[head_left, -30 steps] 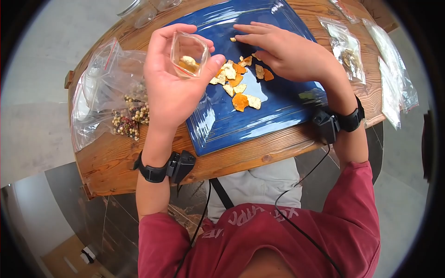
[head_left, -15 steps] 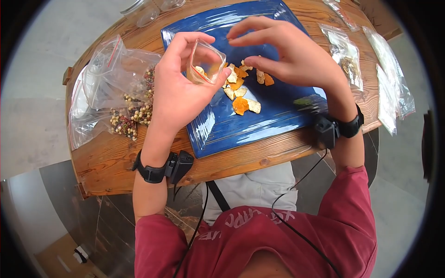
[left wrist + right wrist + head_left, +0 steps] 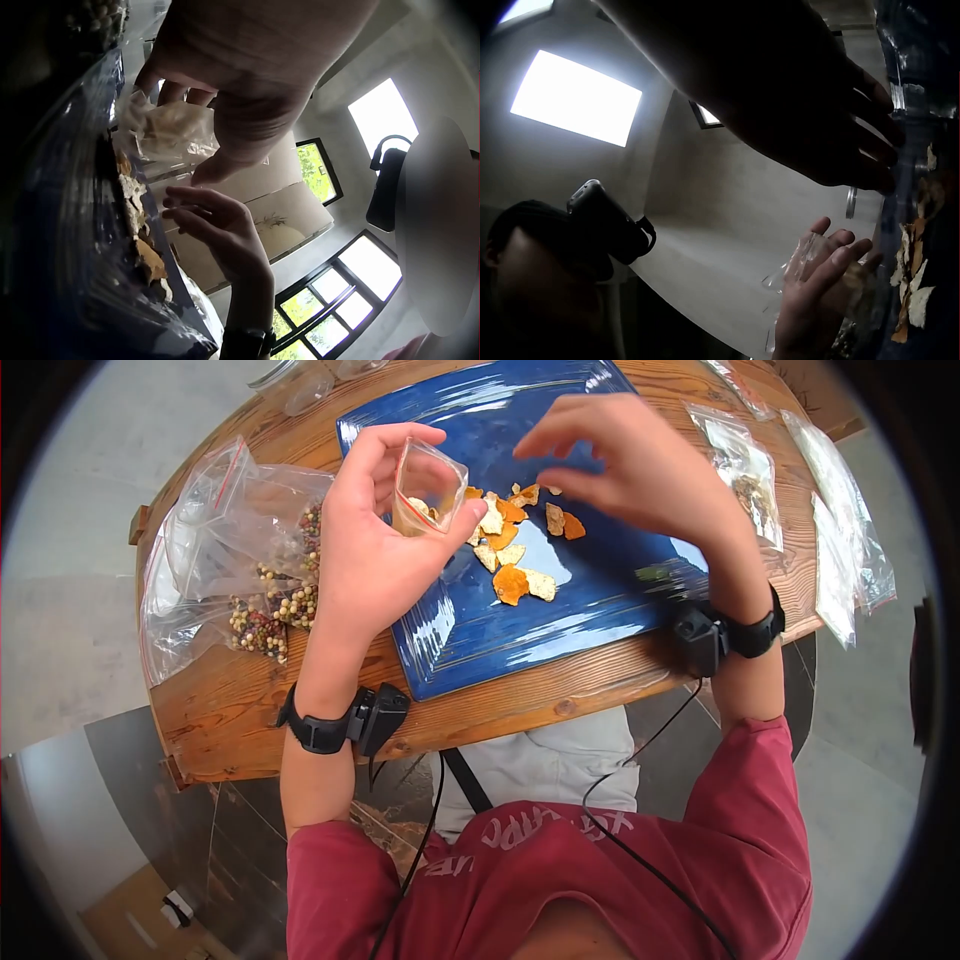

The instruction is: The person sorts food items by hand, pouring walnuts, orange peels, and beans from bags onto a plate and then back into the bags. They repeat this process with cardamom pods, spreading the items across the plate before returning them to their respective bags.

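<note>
My left hand (image 3: 375, 555) holds a small clear zip bag (image 3: 432, 485) with its mouth spread, thumb on one side and fingers round the other. A few pale dried citrus peel pieces lie low inside it. Orange and cream dried citrus peels (image 3: 511, 585) are scattered on a blue square plate (image 3: 470, 660), just right of the bag. Above the plate hangs my right hand (image 3: 640, 470), its fingers loosely bent and the thumb apart from them. In the left wrist view nothing shows between the fingers of that right hand (image 3: 225, 229).
Left of the plate lie clear bags (image 3: 200, 550), with mixed peppercorns (image 3: 265, 625) in them. At the right are a bag of dried brownish bits (image 3: 745, 485) and flat clear bags (image 3: 835, 550). Clear jars (image 3: 310, 390) stand at the far left edge of the wooden table (image 3: 480, 725).
My left hand with the bag has shifted right, then slightly back left. My right hand's fingers, straighter a second ago, have bent, and the hand has moved a little right. The small peel near its fingertips no longer shows.
</note>
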Demonstrator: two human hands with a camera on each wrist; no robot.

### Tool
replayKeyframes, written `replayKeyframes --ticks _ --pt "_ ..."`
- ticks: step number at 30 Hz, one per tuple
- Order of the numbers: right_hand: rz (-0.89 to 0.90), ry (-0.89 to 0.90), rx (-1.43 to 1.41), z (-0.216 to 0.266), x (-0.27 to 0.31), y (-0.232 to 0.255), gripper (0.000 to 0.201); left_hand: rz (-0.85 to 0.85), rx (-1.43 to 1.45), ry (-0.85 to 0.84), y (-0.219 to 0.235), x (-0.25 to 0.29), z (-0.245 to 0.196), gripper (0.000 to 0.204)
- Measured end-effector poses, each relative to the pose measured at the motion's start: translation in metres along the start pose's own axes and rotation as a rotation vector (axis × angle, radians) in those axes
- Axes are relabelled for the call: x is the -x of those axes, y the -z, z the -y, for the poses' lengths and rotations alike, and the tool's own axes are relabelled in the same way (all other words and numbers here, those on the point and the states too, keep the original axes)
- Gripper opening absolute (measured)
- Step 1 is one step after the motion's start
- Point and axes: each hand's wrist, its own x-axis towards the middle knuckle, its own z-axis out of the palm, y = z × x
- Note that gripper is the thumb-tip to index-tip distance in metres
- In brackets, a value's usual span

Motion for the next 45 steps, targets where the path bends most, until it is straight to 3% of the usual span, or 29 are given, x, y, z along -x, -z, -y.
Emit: replayKeyframes --ticks 4,5,8,11,14,16,20,23,26,30,38,42,45 --pt "0.037 0.129 0.071 -0.011 -0.004 -0.024 0.022 0.010 0.005 -0.014 -0.003 0.001 -0.005 0.050" --pt "0.046 0.030 -0.002 -0.008 -0.004 -0.027 0.020 0.014 0.009 -0.012 -0.002 0.001 -0.004 0.050" --pt "0.018 0.022 0.051 -0.009 -0.004 -0.021 0.016 0.022 0.008 -0.006 -0.001 0.001 -0.003 0.050" --pt "-0.065 -0.010 -0.136 0.001 -0.006 -0.004 0.012 0.032 -0.029 0.012 0.000 0.002 -0.006 0.049" --pt "-0.246 0.160 -0.245 0.012 -0.008 0.002 0.013 0.057 -0.056 0.047 0.000 0.003 -0.010 0.050" --pt "-0.241 0.235 -0.315 0.015 -0.007 0.006 0.024 0.060 -0.052 0.095 -0.003 0.005 -0.012 0.051" --pt "-0.401 0.341 -0.356 0.027 -0.009 -0.007 0.028 0.074 -0.011 0.034 -0.008 0.004 -0.008 0.051" --pt "-0.432 0.128 -0.242 0.028 -0.006 0.008 0.022 0.056 -0.041 0.034 -0.003 0.003 -0.010 0.050" --pt "-0.307 -0.067 0.040 -0.001 0.001 0.007 0.017 -0.013 0.068 0.035 -0.003 0.001 -0.004 0.049" --pt "-0.001 -0.102 0.142 -0.026 0.008 -0.004 0.020 -0.009 0.069 0.009 -0.003 -0.001 -0.013 0.050" --pt "0.095 -0.225 0.057 -0.012 0.003 -0.011 0.010 0.043 0.065 0.064 -0.003 0.002 -0.016 0.050" --pt "0.038 -0.214 0.011 -0.008 -0.002 -0.007 0.009 0.096 0.026 0.083 -0.003 0.005 -0.017 0.051" --pt "-0.233 -0.172 -0.286 0.014 -0.005 0.005 0.008 0.142 -0.009 0.122 0.000 0.006 -0.022 0.055"
